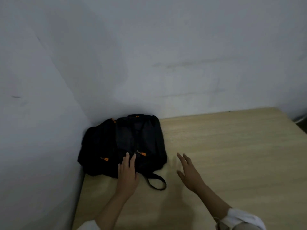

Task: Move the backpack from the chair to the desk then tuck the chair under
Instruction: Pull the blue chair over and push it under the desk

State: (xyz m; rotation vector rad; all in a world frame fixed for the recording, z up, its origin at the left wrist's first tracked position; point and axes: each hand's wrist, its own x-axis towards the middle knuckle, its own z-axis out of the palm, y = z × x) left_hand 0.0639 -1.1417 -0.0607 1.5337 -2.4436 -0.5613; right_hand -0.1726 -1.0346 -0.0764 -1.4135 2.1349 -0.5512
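Note:
A black backpack (123, 143) with orange zipper pulls lies flat on the light wooden desk (232, 155), pushed into the corner where two walls meet. One black strap loops out toward me on the desk. My left hand (127, 173) rests flat on the near edge of the backpack, fingers extended and together, gripping nothing. My right hand (189, 173) hovers over the bare desk just right of the backpack, fingers spread, holding nothing. The chair is out of view.
A pale wall (33, 130) stands along the desk's left side and another along the back. The desk's right edge (297, 128) falls off at the far right, with a dark floor area beyond it.

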